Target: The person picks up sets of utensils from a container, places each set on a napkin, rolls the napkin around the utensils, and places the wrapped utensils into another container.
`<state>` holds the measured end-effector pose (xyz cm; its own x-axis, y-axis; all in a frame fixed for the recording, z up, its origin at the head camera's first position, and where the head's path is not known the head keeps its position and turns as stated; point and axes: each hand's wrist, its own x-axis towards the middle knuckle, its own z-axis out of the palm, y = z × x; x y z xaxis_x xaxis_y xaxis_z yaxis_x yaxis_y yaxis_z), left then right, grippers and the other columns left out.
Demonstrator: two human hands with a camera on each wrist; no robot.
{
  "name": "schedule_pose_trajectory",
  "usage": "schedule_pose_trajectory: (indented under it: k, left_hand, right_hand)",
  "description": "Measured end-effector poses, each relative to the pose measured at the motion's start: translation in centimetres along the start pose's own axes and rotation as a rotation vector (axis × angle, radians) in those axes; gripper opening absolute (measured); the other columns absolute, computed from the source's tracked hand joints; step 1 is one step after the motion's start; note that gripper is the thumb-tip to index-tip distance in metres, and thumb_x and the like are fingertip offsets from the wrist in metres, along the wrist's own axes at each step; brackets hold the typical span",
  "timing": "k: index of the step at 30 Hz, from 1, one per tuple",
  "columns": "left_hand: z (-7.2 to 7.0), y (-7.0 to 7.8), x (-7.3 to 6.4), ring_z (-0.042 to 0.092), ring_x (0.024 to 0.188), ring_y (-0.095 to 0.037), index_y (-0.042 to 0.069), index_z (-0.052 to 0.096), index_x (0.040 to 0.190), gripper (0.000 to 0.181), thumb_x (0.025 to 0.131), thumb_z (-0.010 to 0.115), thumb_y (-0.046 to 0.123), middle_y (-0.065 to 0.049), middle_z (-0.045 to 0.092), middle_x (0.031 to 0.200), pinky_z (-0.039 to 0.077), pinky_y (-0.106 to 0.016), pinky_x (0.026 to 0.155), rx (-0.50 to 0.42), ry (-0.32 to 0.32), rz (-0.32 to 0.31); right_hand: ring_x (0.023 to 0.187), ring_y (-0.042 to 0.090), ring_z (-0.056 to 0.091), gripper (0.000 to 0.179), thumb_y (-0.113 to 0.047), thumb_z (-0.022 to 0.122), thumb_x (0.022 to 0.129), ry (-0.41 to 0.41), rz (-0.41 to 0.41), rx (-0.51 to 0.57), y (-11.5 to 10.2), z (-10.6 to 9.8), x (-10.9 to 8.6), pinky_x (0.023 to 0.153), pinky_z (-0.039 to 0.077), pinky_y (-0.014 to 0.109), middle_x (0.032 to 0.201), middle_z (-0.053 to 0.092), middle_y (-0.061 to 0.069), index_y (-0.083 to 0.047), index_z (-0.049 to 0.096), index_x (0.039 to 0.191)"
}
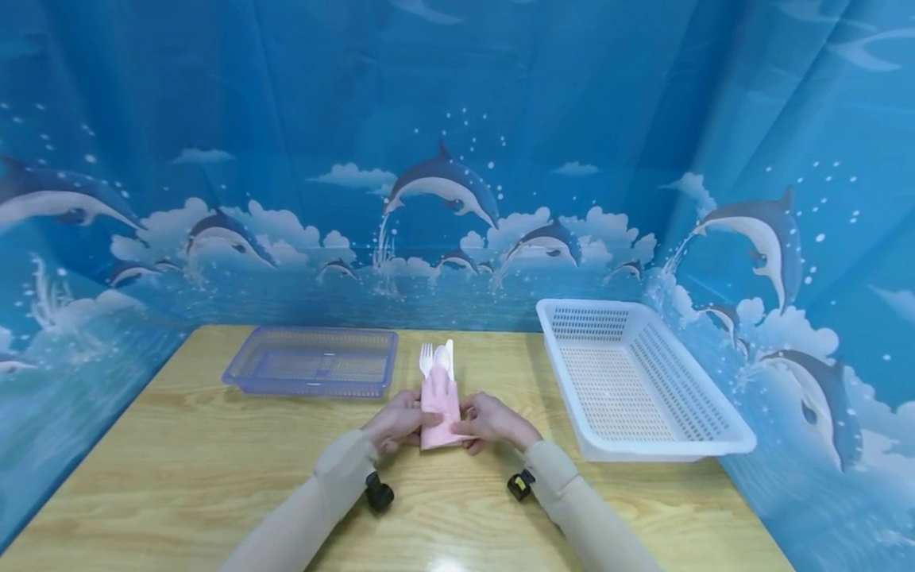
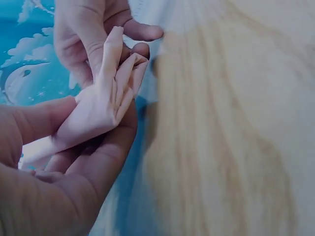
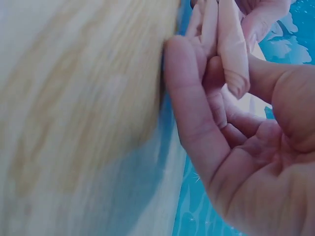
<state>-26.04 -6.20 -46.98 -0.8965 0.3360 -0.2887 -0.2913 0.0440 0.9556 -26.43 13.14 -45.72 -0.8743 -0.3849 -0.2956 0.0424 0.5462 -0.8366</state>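
Note:
A pink napkin (image 1: 439,409) is folded around white cutlery, lifted just off the table in front of me. From its top stick out a white fork (image 1: 426,359), a spoon (image 1: 442,360) and a knife (image 1: 449,355). My left hand (image 1: 399,419) grips the napkin's left side, thumb on top and fingers beneath, as the left wrist view also shows the folded napkin end (image 2: 98,108). On the other side my right hand (image 1: 492,421) pinches a loose flap (image 3: 234,54) of the napkin between thumb and fingers.
A clear purple plastic basket (image 1: 314,389) stands at the back left of the wooden table (image 1: 250,461). To the right is a larger white perforated basket (image 1: 643,454). A blue dolphin-print curtain (image 1: 457,71) hangs behind and on both sides.

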Motion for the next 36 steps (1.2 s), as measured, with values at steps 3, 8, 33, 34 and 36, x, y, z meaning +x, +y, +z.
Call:
schedule_pose_trajectory:
  k: [3, 8, 33, 34, 36]
  left_hand:
    - [-0.3, 0.4, -0.4, 0.07, 0.093, -0.023, -0.007, 0.034, 0.144, 0.057, 0.092, 0.058, -0.001, -0.026, 0.06, 0.126, 0.06, -0.038, 0.084, -0.035, -0.026, 0.033]
    - [-0.7, 1.2, -0.9, 0.069, 0.093, -0.021, -0.006, 0.036, 0.143, 0.055, 0.093, 0.057, 0.0, -0.026, 0.057, 0.129, 0.059, -0.037, 0.085, -0.07, -0.045, 0.087]
    - [-1.0, 2.7, -3.0, 0.069, 0.098, -0.02, -0.01, 0.039, 0.135, 0.049, 0.093, 0.061, 0.002, -0.024, 0.06, 0.122, 0.056, -0.037, 0.094, -0.202, -0.143, 0.149]
    - [-1.0, 2.7, -3.1, 0.069, 0.097, -0.02, -0.011, 0.039, 0.135, 0.048, 0.093, 0.06, 0.001, -0.023, 0.061, 0.121, 0.056, -0.037, 0.093, -0.217, -0.145, 0.148]
    - [-0.9, 2.7, -3.1, 0.069, 0.096, -0.02, -0.012, 0.038, 0.134, 0.047, 0.094, 0.058, -0.001, -0.022, 0.061, 0.119, 0.057, -0.036, 0.093, -0.24, -0.142, 0.148]
  right_hand:
    - [0.063, 0.018, 0.065, 0.017, -0.012, 0.068, 0.091, -0.013, 0.016, 0.017, -0.2, -0.1, -0.2, 0.059, 0.061, 0.033, 0.08, 0.065, 0.013, 0.002, 0.065, 0.1]
    - [0.06, 0.016, 0.063, 0.016, -0.014, 0.067, 0.092, 0.018, -0.037, 0.074, -0.9, -0.5, -0.7, 0.059, 0.061, 0.034, 0.082, 0.065, 0.011, 0.0, 0.066, 0.097]
    - [0.051, 0.012, 0.056, 0.026, -0.017, 0.068, 0.092, 0.218, -0.236, 0.051, -3.9, 0.7, -2.1, 0.05, 0.056, 0.04, 0.078, 0.066, 0.006, -0.002, 0.065, 0.112]
    - [0.05, 0.012, 0.055, 0.026, -0.017, 0.069, 0.091, 0.226, -0.239, 0.052, -3.9, 0.7, -2.1, 0.047, 0.054, 0.036, 0.079, 0.066, 0.006, -0.002, 0.064, 0.112]
    - [0.049, 0.011, 0.053, 0.026, -0.017, 0.07, 0.09, 0.237, -0.244, 0.055, -3.9, 0.7, -2.2, 0.044, 0.05, 0.03, 0.079, 0.067, 0.005, -0.003, 0.064, 0.111]
